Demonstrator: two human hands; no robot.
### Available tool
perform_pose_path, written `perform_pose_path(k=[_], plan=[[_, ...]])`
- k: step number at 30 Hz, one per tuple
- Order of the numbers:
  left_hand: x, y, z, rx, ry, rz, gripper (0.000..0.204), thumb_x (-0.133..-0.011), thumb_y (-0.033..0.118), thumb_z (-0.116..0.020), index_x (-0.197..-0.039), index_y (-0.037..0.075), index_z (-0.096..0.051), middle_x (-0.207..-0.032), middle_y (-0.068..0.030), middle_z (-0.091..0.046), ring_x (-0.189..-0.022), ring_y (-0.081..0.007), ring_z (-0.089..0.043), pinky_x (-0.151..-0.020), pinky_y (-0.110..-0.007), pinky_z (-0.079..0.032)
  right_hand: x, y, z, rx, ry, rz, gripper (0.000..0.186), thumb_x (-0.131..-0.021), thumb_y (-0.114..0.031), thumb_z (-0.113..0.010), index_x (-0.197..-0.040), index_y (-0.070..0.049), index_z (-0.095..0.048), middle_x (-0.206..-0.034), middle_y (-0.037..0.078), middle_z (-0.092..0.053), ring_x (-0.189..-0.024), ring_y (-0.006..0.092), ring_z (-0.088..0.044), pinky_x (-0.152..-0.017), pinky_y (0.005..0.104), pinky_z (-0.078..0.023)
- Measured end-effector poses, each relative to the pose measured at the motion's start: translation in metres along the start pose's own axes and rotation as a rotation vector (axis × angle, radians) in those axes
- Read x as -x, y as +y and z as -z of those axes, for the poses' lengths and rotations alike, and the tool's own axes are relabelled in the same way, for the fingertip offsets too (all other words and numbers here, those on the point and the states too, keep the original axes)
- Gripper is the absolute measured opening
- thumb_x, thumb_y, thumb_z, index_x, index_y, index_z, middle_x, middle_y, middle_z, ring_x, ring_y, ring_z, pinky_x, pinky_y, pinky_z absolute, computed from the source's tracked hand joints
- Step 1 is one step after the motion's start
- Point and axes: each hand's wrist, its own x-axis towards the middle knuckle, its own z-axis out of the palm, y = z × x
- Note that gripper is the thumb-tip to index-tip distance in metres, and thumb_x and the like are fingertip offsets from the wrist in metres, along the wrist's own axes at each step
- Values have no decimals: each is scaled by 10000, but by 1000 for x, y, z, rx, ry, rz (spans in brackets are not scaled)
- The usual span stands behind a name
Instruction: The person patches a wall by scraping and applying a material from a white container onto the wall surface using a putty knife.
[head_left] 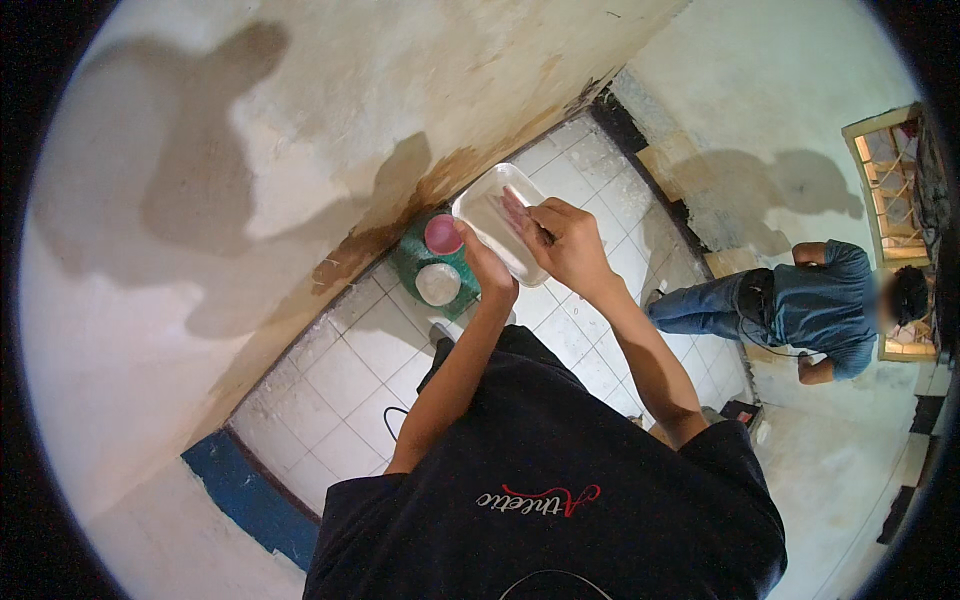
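Person (790, 305) in blue T-shirt (825, 310) and jeans (700, 305) stood near grilled window (895, 190); white tiled floor (345, 375) lay below, dark-blue wall band (245, 490) showed lower left.

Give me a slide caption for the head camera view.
Left hand supporting a white tray, right hand holding a pinkish tool over it, above a tiled floor.

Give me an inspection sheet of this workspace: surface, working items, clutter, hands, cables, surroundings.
Surface: white tiled floor, smudged in places.
Working items: white tray; pinkish tool over it, exact kind unclear.
Clutter: pink cup and white round container on something green.
Hands: left hand holds the tray; right hand grips the tool.
Cables: thin dark cable near left forearm; another cable by the co-worker.
Surroundings: stained wall; co-worker near a window.
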Motion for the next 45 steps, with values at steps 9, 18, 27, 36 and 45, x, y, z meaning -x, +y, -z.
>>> perform_pose_path(k=[9,18,27,36,45], plan=[[-10,0,13,24,-140,31,622,-1018,539,-255,-1407,73,-393,-1375,-108,-486,-1261,-269,-473,-1070,-397,-366,-5,-8,5,-50,34,-65,109,-809,-32,-658,-855,64,-679,-718,161,-624,-546,239,-583,-522,328,-459],[-18,-2,16,-7,-160,48,657,-1015,555,-218,-1421,64,-378,-1406,-117,-470,-1283,-276,-462,-1084,-401,-355,-8,-2,-4,-77,112,-102,112,-806,-44,-655,-841,60,-676,-679,167,-603,-535,239,-563,-520,329,-440],[-16,2,10,-43,-99,94,670,-1015,550,-290,-1319,-16,-479,-1244,-133,-576,-1095,-230,-584,-947,-348,-469,-4,-3,-3,-48,119,-108,88,-798,-27,-645,-826,49,-679,-675,173,-595,-536,262,-561,-519,330,-441],[-21,-8,21,41,-120,103,669,-1015,550,-289,-1320,-14,-479,-1251,-130,-576,-1097,-229,-590,-950,-348,-471,-2,-6,-10,-90,110,-86,88,-783,-17,-652,-827,56,-674,-669,164,-596,-529,228,-562,-509,325,-437],[-18,-11,22,52,-164,111,669,-1021,542,-269,-1336,-16,-462,-1289,-131,-557,-1157,-234,-563,-997,-360,-441,5,0,-10,-161,155,-143,84,-792,-26,-655,-820,50,-675,-670,171,-595,-527,231,-551,-511,320,-431]])
